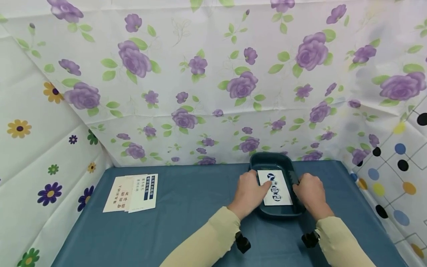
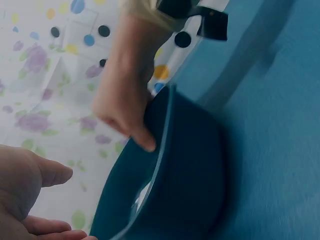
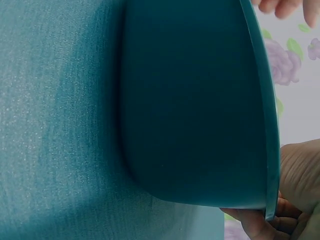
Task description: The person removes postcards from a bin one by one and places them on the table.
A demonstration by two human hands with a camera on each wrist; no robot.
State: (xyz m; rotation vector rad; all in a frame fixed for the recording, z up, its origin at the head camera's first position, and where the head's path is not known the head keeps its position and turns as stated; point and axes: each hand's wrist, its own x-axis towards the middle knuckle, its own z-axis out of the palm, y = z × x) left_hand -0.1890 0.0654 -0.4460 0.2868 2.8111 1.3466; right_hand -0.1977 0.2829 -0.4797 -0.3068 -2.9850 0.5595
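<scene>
A dark teal plastic basin stands on the table at the right. In it lies a white card with dark blue printed characters. My right hand grips the basin's right rim, its thumb on the inner side and fingers outside, as the right wrist view shows this hand curled at the rim. My left hand is over the left rim, thumb stretched out above the card. In the left wrist view the left hand has thumb and fingers spread apart, pinching nothing; its fingertips are near the rim.
Overlapping printed cards, some cream and some white, lie at the table's left. A blue cloth covers the table. Behind it hangs a purple-flowered sheet, and patterned sheets also line both sides. The basin's far end is close to the back sheet.
</scene>
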